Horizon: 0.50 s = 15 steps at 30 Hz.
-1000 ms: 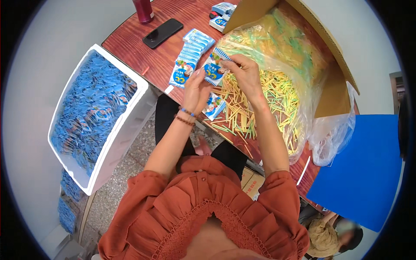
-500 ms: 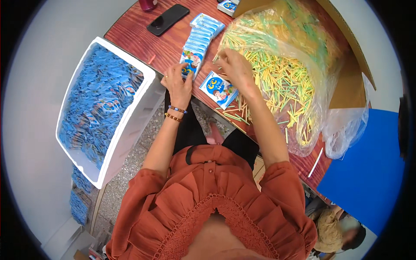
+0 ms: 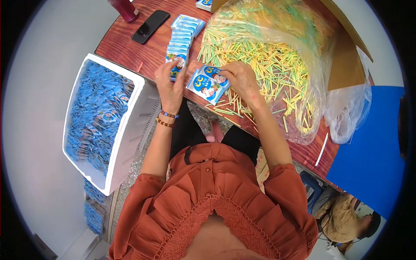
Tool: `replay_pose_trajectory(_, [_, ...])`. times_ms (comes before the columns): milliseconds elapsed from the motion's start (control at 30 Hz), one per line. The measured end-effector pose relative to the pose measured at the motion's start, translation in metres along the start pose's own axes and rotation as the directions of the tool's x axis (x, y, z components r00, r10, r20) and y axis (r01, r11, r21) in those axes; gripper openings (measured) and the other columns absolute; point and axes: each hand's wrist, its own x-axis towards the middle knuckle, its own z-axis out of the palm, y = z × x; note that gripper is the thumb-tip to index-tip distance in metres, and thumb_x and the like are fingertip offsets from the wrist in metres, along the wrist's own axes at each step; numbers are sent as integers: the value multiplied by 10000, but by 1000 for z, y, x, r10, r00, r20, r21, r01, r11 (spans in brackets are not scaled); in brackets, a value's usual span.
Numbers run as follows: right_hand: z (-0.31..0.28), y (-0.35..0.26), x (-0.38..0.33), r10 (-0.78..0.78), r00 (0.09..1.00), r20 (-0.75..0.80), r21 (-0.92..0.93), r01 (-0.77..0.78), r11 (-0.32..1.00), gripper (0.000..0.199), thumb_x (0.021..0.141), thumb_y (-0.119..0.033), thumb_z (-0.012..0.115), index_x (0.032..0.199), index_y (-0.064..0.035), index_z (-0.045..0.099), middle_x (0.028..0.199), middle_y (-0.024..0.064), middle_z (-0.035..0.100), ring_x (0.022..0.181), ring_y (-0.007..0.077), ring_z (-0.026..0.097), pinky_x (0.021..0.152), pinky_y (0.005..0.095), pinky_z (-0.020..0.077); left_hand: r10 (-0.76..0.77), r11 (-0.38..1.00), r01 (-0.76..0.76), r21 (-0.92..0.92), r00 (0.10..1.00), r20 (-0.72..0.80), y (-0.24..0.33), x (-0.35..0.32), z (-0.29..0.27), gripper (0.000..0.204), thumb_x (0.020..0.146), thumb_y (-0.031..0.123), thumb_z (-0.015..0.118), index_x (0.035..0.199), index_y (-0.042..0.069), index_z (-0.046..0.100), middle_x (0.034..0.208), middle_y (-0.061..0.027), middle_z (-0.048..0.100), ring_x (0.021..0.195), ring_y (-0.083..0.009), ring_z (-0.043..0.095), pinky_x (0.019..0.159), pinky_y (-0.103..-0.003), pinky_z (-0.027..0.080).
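A row of overlapping small blue-and-white printed packets (image 3: 181,38) lies on the red wood-grained table. My left hand (image 3: 169,89) grips the near packet of that row between thumb and fingers. Just right of it, near the table edge, another flat packet (image 3: 203,88) lies partly under a similar packet (image 3: 215,74). Thumb and fingers of my right hand (image 3: 243,80) are closed on the right edge of the upper packet. Thin yellow and green sticks (image 3: 277,71) spread out beside my right hand; whether any are under its fingers is hidden.
A white foam box (image 3: 143,93) full of blue packets stands at left. A phone (image 3: 150,27) and a dark red bottle (image 3: 125,9) are at the far left. A clear bag (image 3: 299,32) covers many sticks. At right are a cardboard box (image 3: 346,71), a blue panel (image 3: 368,143) and a seated person (image 3: 342,216).
My right hand has moved from the sticks onto a packet now overlapping the one by the table edge. My left hand stays at the row's near end. The whole view has shifted slightly.
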Motion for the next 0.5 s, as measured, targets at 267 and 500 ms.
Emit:
replay_pose_trajectory(267, [-38, 5, -13, 355, 879, 318, 701, -470, 536, 118, 850, -80, 674, 924, 11, 676, 819, 8, 659, 713, 55, 599, 622, 209, 470, -235, 438, 654, -617, 746, 623, 60, 8, 47, 116, 859, 70, 678, 964, 32, 647, 832, 14, 653, 740, -33, 585, 662, -186, 474])
replay_pose_trajectory(500, [-23, 5, -41, 510, 831, 223, 792, -459, 401, 130, 848, -79, 685, 937, 15, 677, 807, 20, 674, 720, 50, 606, 626, 193, 485, -390, 277, 676, -683, 729, 563, 68, -13, 59, 119, 884, 124, 667, 920, 11, 672, 845, 4, 663, 723, -31, 576, 616, -188, 452])
